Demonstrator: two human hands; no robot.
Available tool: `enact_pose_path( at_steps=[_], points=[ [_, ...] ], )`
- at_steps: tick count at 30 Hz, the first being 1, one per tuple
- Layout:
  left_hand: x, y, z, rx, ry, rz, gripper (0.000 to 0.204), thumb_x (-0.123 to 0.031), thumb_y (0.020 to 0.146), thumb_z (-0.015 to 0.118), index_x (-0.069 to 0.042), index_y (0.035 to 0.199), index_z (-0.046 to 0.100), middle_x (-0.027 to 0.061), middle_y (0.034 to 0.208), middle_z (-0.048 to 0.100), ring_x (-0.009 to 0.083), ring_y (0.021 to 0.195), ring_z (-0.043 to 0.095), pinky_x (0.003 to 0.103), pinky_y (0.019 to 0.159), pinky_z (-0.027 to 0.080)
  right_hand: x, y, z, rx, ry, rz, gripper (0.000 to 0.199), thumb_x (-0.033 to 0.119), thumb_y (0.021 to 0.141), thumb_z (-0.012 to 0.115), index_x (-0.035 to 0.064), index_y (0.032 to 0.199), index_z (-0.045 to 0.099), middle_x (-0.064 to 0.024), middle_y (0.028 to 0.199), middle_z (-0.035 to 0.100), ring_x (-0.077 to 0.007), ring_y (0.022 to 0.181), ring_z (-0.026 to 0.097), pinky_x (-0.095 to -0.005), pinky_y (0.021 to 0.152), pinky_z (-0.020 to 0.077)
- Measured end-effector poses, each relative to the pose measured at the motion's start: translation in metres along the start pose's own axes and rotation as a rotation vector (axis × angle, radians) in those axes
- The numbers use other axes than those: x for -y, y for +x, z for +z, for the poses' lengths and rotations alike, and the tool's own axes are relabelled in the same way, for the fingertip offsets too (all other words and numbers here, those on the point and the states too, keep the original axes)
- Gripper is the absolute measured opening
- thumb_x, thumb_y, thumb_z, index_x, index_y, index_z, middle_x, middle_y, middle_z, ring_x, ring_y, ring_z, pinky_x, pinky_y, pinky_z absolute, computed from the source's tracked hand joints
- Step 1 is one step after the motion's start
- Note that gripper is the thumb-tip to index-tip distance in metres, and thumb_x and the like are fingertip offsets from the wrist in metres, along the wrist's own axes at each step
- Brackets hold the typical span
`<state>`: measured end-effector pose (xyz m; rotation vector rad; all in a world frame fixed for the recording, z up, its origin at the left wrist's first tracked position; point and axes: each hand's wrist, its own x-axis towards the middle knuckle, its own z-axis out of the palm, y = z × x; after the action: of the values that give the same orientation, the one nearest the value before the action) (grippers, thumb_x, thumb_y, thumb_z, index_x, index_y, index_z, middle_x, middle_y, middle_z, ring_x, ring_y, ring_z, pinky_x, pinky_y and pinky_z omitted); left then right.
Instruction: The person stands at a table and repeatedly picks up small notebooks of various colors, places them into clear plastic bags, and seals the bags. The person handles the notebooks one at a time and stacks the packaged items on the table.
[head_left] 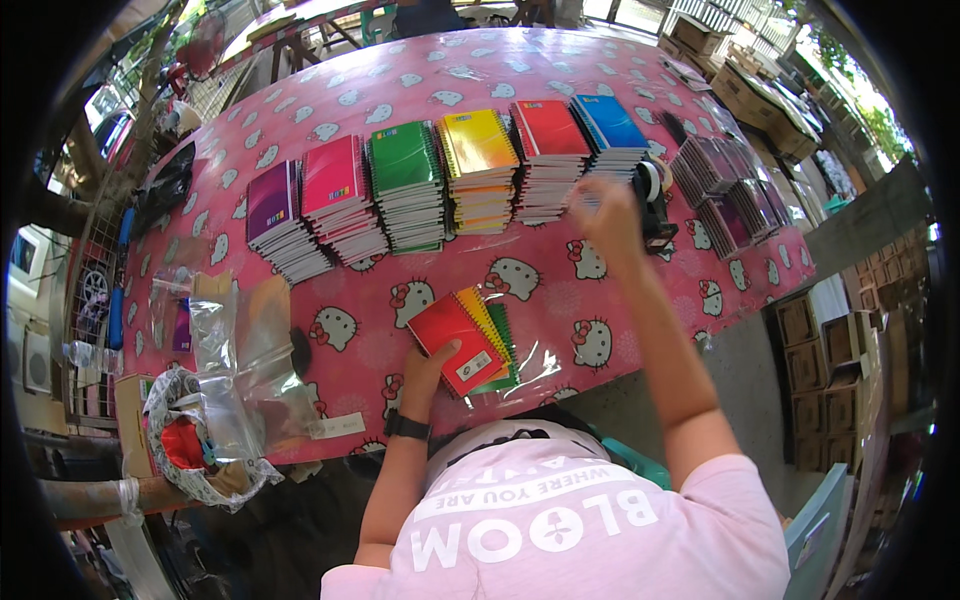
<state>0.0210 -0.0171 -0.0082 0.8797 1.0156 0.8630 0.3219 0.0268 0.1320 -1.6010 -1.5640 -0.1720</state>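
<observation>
Red, yellow and green — the left hand (424, 374) has a fan of notebooks (464, 338) near the front edge of the pink table (545, 335), thumb pressed on top, other fingers hidden beneath. The right hand (610, 216) is a blur between the red stack (551, 140) and the tape dispenser (655, 213) — can't tell how its fingers stand.

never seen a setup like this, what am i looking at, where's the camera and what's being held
There is no robot here, just a person's two bare hands. The single picture comes from a wide fisheye camera on their head, looking down, so straight edges bend. On the pink patterned table stand six notebook stacks, topped purple, pink, green, yellow, red and blue. A black tape dispenser is at their right end. The left hand holds fanned red, yellow and green notebooks. The right hand is blurred near the stacks; whether it holds anything is unclear.
</observation>
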Motion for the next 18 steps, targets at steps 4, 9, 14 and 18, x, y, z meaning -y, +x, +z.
enact_pose_path(
  at_steps=[4, 9, 14, 18],
  points=[
    [-0.001, 0.003, 0.003, 0.0, 0.101, -0.006, 0.047, -0.022, 0.074, 0.075, 0.002, 0.11, 0.057, 0.0127, 0.1, 0.065, 0.0178, 0.085, 0.063, 0.029, 0.074, 0.05, -0.057, 0.094, -0.022, 0.083, -0.568, 0.168, 0.033, 0.029, 0.077, 0.067, 0.0013, 0.095, 0.064, -0.0161, 0.096, 0.064, -0.0326, 0.089, 0.061, -0.0403, 0.085, 0.046],
    [0.005, 0.003, 0.0, 0.008, 0.063, 0.047, 0.049, -0.022, 0.074, 0.075, 0.003, 0.111, 0.056, 0.0133, 0.101, 0.064, 0.0177, 0.087, 0.063, 0.03, 0.075, 0.05, -0.059, 0.138, -0.012, 0.537, -0.831, 0.206, 0.037, 0.027, 0.071, 0.069, 0.0014, 0.098, 0.065, -0.018, 0.103, 0.064, -0.0326, 0.097, 0.062, -0.0397, 0.085, 0.0493],
    [0.003, 0.002, 0.002, 0.017, 0.06, 0.121, 0.05, -0.027, 0.076, 0.073, 0.003, 0.111, 0.055, 0.0135, 0.102, 0.064, 0.0179, 0.089, 0.062, 0.03, 0.076, 0.049, -0.063, 0.156, -0.033, 0.448, -0.735, 0.299, 0.038, 0.019, 0.072, 0.057, 0.001, 0.105, 0.063, -0.0224, 0.102, 0.063, -0.0352, 0.099, 0.061, -0.0426, 0.086, 0.0487],
    [0.007, 0.004, 0.002, -0.039, 0.086, 0.059, 0.052, -0.036, 0.081, 0.068, 0.004, 0.112, 0.055, 0.0127, 0.102, 0.063, 0.0175, 0.09, 0.06, 0.029, 0.079, 0.047, -0.111, 0.114, -0.086, -0.141, -0.461, 0.21, 0.037, 0.019, 0.074, 0.05, 0.0006, 0.105, 0.062, -0.0226, 0.089, 0.065, -0.0351, 0.084, 0.063, -0.0433, 0.077, 0.0489]
  ],
)
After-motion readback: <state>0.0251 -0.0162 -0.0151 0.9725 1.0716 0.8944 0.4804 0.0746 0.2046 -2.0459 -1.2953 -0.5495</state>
